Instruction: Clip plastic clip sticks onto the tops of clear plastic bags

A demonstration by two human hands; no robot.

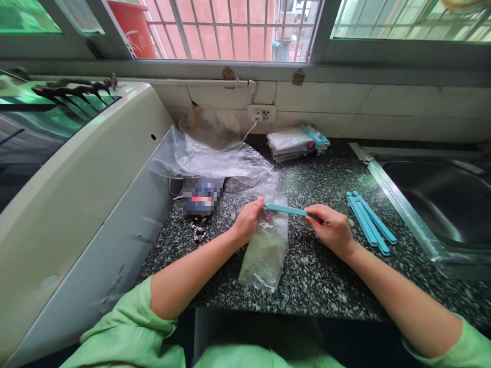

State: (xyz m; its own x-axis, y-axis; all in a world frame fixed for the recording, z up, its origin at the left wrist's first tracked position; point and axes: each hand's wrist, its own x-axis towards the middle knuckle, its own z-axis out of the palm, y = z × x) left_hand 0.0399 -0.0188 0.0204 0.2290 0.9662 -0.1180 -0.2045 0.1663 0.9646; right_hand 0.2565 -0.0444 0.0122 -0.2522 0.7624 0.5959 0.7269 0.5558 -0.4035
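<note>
A clear plastic bag (265, 248) lies flat on the speckled dark countertop (318, 278), its top edge under a blue sealing clip (286, 209). My left hand (248, 221) pinches the clip's left end together with the bag's top. My right hand (332, 228) is closed on the clip's right end. Both hands hold the clip level just above the counter.
Several loose blue clips (369, 221) lie to the right of my right hand. A stack of clipped bags (296, 142) sits at the back by a wall socket (262, 113). A crumpled plastic sheet (209, 156), a white appliance (76, 204) at left, a steel sink (441, 199) at right.
</note>
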